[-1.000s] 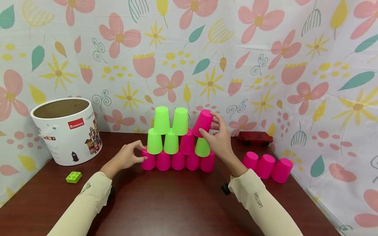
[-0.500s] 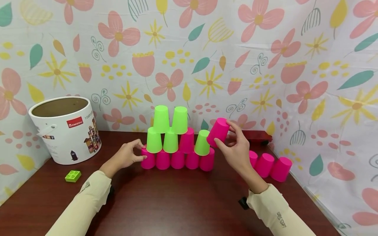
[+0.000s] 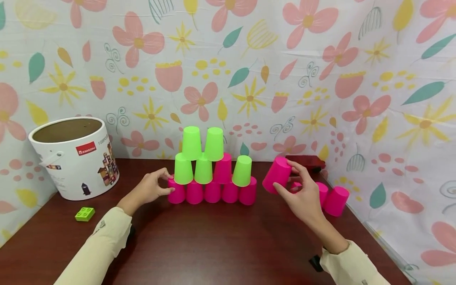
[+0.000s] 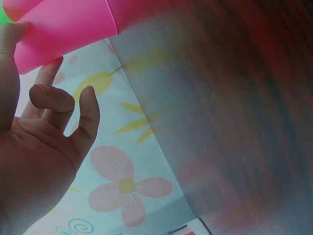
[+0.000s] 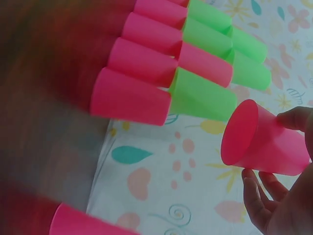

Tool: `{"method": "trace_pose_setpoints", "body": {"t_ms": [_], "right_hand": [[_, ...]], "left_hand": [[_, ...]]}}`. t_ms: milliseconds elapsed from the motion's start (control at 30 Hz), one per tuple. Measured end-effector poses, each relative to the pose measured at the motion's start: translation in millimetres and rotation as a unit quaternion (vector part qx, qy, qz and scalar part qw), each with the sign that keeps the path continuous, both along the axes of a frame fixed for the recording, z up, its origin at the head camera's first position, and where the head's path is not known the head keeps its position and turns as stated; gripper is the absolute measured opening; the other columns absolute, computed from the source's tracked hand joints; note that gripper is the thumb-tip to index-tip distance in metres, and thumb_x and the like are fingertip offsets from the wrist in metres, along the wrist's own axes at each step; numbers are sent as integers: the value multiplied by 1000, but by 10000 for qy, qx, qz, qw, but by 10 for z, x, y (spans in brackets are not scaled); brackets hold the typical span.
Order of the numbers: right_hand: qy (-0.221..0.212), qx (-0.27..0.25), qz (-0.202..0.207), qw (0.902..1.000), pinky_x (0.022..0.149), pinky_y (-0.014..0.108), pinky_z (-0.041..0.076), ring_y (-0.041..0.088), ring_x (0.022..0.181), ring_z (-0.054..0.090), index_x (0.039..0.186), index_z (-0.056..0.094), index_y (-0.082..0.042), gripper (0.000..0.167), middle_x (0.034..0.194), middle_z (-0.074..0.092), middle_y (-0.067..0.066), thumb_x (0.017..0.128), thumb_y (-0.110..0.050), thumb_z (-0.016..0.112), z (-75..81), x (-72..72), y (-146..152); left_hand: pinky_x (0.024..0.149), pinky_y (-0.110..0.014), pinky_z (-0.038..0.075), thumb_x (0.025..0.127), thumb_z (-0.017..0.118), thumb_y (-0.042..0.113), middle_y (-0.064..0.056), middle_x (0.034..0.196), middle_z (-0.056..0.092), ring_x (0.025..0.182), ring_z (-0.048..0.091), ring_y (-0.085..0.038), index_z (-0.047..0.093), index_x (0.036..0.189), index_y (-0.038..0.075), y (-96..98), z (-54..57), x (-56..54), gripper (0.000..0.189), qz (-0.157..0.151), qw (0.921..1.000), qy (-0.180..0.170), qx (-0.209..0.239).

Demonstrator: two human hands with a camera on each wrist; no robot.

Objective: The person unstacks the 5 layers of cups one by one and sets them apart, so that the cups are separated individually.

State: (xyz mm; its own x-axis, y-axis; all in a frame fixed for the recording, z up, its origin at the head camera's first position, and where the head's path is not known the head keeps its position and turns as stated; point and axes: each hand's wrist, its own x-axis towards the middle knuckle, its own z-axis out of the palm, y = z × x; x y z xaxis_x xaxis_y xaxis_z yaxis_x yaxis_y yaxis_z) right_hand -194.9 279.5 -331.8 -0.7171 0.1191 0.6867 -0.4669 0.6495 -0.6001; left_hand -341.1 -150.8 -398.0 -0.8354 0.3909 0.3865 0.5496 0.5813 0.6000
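Upside-down cups form a stacked wall on the table: several pink ones at the bottom, then green cups (image 3: pixel 183 170) and one pink cup (image 3: pixel 223 169), with two green cups (image 3: pixel 214 145) on top at the left. My left hand (image 3: pixel 147 192) pinches the leftmost bottom pink cup (image 3: pixel 176 193) between thumb and finger; the left wrist view shows this cup (image 4: pixel 63 36) too. Right of the wall, my right hand (image 3: pixel 304 196) holds another pink cup (image 3: pixel 277 174) in the air, tilted and mouth down. Its open rim shows in the right wrist view, the thumb opposite the fingers around the cup (image 5: pixel 269 142).
Pink cups (image 3: pixel 336 202) stand at the right, partly hidden by my right hand. Behind them lies a red wheeled toy (image 3: pixel 308 161). A white bucket (image 3: pixel 75 166) stands at the left, a green toy brick (image 3: pixel 84 214) before it. Patterned cloth backs the table (image 3: pixel 199 245).
My right hand has drawn the pink cup away from above the right end of the second row, moving right and down. My left hand has kept its place at the bottom cup.
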Motion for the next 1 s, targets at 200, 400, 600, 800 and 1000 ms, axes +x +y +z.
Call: {"method": "trace_pose_setpoints", "body": {"t_ms": [200,400,600,800,1000], "right_hand": [[-103,348,-174,9992,71,12,49,17,87,63,131,49,-6,67,108,67,11,75,-5,86,-108,137,227],[-406,703,-118,9966,67,14,51,27,83,67,131,49,-5,65,110,66,14,76,-5,85,-182,239,435],[-838,1069,349,9901,67,20,54,16,80,67,127,50,-7,65,108,65,11,73,-5,87,-272,294,690],[-994,1242,800,9840,75,13,51,4,88,64,119,50,-5,65,108,62,6,68,-4,90,-366,315,956],[-1018,1365,1057,9797,79,13,51,-2,98,58,121,52,-5,65,112,56,-3,68,-1,89,-490,344,1234]], "left_hand": [[80,-44,49,78,85,13,-10,107,70,104,64,-34,58,96,15,-3,17,12,33,-47,9998,-168,15],[79,-44,50,77,86,12,-11,107,71,103,64,-33,57,95,15,1,29,21,34,-20,9999,-161,39],[78,-42,49,78,85,13,-11,108,70,104,64,-34,57,96,14,-6,24,31,33,-54,9998,-197,25],[77,-39,47,78,85,12,-9,106,71,103,64,-33,57,95,15,-13,14,31,33,27,9999,-142,8],[77,-40,48,78,85,12,-10,107,70,104,64,-34,57,95,14,1,29,28,33,-43,9999,-156,37]]}}
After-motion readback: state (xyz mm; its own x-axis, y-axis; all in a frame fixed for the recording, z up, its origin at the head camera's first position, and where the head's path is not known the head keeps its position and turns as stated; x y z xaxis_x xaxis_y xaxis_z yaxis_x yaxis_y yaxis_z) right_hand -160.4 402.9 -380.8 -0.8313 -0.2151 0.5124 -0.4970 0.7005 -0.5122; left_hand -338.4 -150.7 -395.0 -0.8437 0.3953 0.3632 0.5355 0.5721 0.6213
